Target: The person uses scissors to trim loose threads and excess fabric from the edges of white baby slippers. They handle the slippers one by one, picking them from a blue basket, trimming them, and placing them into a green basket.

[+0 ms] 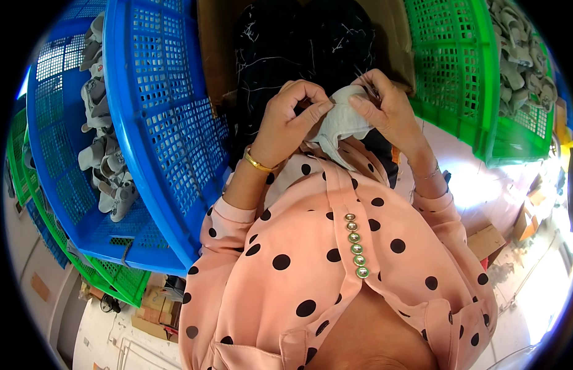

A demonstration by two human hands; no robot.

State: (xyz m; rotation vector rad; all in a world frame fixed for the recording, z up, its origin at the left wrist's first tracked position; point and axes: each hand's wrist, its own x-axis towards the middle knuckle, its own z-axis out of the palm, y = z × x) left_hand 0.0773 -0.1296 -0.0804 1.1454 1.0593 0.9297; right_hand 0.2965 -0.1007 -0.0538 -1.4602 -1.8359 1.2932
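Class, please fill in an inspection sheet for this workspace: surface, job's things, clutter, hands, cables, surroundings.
Surface: lap in dark trousers.
Job's things: pale cloth piece, held in both hands.
Clutter: white threads on the trousers.
Hands: left hand pinches the cloth; right hand grips it, thumb on top.
Cables: dark loop at lower left, perhaps a cable; too small to tell.
Surroundings: blue basket left, green basket right, both holding grey shoes.

Forearms (244, 183) converge; hands near each other, apart. Left hand (292, 115): thumb and index pinched at tips, other fingers curled. Right hand (391, 112): thumb extended toward left, index bent, remaining fingers partly hidden.
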